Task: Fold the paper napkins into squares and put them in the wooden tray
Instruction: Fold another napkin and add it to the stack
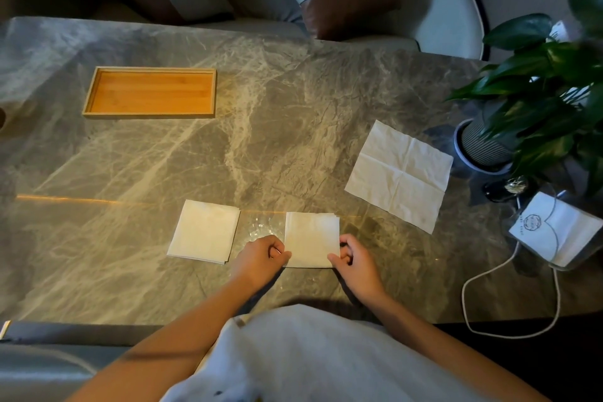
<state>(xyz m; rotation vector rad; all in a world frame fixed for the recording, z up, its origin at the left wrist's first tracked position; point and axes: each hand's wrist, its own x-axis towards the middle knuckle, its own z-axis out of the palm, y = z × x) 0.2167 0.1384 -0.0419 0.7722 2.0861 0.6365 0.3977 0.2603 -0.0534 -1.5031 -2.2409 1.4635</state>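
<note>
Hands: left hand (261, 254), right hand (352, 259) pinch folded napkin (311, 238); packet (551, 232) print unreadable.

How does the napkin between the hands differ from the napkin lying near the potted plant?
The napkin between the hands is folded into a small square; the napkin near the plant lies unfolded, larger, with crease lines showing. The folded one is pinched at its near corners by the left hand and right hand; the unfolded one lies untouched and rotated. Both are white paper on the marble table.

A home living room: marble table (293, 101), cushioned sofa (424, 10), potted plant (535, 81).
</note>
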